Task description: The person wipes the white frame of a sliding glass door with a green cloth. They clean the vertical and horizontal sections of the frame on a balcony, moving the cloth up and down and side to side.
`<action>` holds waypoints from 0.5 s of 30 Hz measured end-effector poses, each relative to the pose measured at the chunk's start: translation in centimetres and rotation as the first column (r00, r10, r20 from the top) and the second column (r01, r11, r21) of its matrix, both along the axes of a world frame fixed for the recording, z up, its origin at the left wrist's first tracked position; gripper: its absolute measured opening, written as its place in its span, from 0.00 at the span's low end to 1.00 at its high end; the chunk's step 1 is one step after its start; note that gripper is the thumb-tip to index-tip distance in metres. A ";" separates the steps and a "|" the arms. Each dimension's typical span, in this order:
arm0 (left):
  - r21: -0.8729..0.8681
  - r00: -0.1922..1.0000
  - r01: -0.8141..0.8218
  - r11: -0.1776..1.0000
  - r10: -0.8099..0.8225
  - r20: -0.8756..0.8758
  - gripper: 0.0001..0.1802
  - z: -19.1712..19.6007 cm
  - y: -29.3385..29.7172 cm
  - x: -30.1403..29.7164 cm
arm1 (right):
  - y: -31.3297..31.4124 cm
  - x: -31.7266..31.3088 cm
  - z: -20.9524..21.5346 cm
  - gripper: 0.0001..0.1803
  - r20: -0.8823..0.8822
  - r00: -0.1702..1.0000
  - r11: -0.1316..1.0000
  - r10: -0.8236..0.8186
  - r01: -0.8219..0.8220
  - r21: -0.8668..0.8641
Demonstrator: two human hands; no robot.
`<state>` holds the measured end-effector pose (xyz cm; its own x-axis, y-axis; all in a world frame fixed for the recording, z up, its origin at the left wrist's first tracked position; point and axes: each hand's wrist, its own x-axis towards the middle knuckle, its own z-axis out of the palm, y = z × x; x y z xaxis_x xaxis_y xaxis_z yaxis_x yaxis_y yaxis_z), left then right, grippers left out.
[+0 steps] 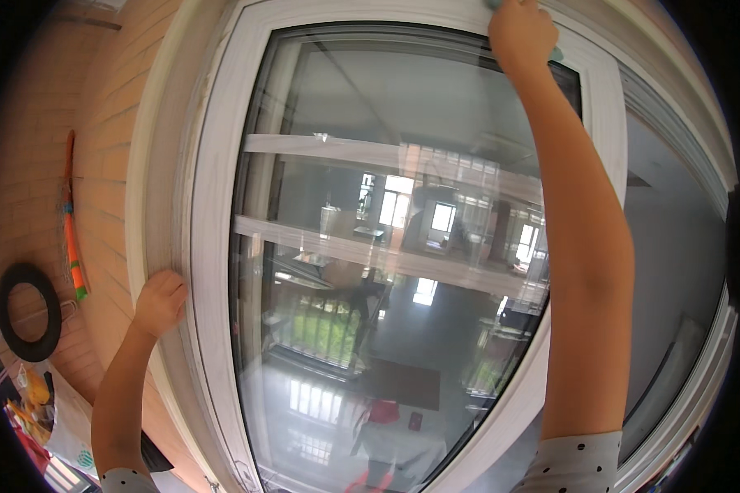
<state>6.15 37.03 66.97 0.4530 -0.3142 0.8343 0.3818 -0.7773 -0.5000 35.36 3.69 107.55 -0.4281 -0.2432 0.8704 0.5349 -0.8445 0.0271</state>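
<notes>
A tall sliding window sash (604, 107) with a pale frame and a glass pane (370, 90) stands in front of me. High on the frame's upper right corner, my right hand (524, 37) is closed over a grey-green cloth (557, 54). Only small bits of the cloth show past my fingers; the rest is hidden. Lower down on the left, my left hand (161, 302) grips the edge of the outer window frame (142, 197) with its fingers curled over it. Two pale horizontal bars (337, 149) cross behind the glass, which carries bright reflections.
An orange tiled wall (103, 164) runs along the left. On that side are a black ring (29, 312), a long orange stick-like thing (72, 238) and a white bag (70, 419) with mixed items. The window's right part opens onto a grey interior (674, 246).
</notes>
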 end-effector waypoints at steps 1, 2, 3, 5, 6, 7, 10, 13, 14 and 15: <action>-0.002 1.000 -0.019 1.000 0.019 0.009 0.09 -0.1 0.2 0.0 | 1.9 -0.1 0.2 0.08 0.050 0.999 1.000 0.005 -0.006 0.014; -0.004 0.999 -0.038 0.999 0.038 0.019 0.09 -0.3 0.4 0.0 | 3.4 -0.2 0.5 0.08 0.099 0.995 1.000 0.009 -0.012 0.028; -0.006 0.998 -0.057 0.998 0.057 0.028 0.09 -0.3 0.5 0.1 | 4.6 -0.3 1.0 0.08 0.096 0.995 1.000 -0.011 0.014 -0.028; -0.010 0.991 -0.118 0.993 0.119 0.068 0.09 -0.6 0.9 0.4 | 8.1 -3.1 0.6 0.08 0.094 0.995 0.987 -0.043 0.057 -0.152; -0.011 0.984 -0.152 0.988 0.152 0.090 0.09 -0.7 1.0 0.5 | 9.7 -4.6 0.2 0.08 0.093 0.995 0.979 -0.039 0.057 -0.198; 0.003 0.980 -0.160 0.987 0.158 0.121 0.10 -0.7 1.2 0.6 | 11.0 -5.8 -0.1 0.08 0.092 0.995 0.969 -0.039 0.060 -0.240; -0.016 0.983 -0.135 0.991 0.136 0.119 0.09 -0.9 1.6 0.9 | 15.8 -7.2 1.0 0.08 0.101 0.991 0.971 0.083 -0.058 -0.232; -0.014 0.980 -0.150 0.989 0.151 0.127 0.08 -1.0 1.6 0.9 | 19.5 -8.9 1.3 0.09 0.104 0.987 0.970 0.126 -0.101 -0.219; -0.017 0.978 -0.159 0.987 0.160 0.133 0.07 -1.1 1.7 0.8 | 20.5 -9.9 1.2 0.09 0.103 0.987 0.970 0.120 -0.095 -0.225; -0.020 0.978 -0.158 0.987 0.160 0.137 0.07 -1.1 1.7 0.6 | 21.4 -10.8 1.1 0.09 0.103 0.992 0.964 0.079 -0.049 -0.262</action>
<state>6.74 38.77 65.92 0.3768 -0.2394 0.8948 0.5657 -0.7054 -0.4270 24.56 25.14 108.62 -0.5168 -0.0460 0.8549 0.5687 -0.7649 0.3026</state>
